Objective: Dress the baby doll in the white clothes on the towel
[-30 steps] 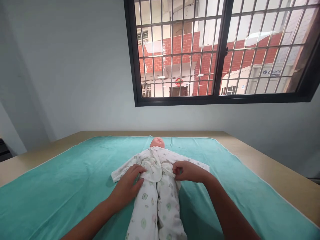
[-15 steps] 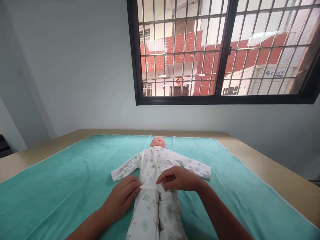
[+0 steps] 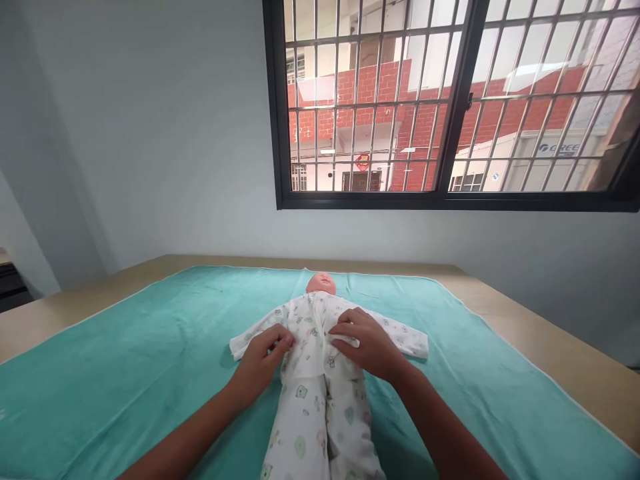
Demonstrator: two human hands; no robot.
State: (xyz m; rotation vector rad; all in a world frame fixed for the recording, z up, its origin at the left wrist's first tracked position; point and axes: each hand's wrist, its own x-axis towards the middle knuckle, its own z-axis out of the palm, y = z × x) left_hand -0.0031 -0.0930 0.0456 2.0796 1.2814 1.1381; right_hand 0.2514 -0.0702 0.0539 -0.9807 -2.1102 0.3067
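Observation:
A baby doll (image 3: 321,283) lies on its back on a teal blanket (image 3: 150,347), head toward the window. It wears a white printed shirt (image 3: 313,337) and matching trousers (image 3: 320,427). My left hand (image 3: 260,363) rests on the doll's left side at the shirt hem, fingers bent and pressing the cloth. On the doll's right chest lies my right hand (image 3: 367,343), palm down, its fingers curled on the shirt fabric.
The blanket covers a wooden table (image 3: 540,340) whose bare edge shows at the right and back. A pale wall and a barred window (image 3: 450,100) stand behind it. A dark object (image 3: 10,287) sits at far left.
Both hands moved up from the shirt's lower hem onto the doll's chest and sides. The shirt front now lies closed and flat. The camera shifted slightly left.

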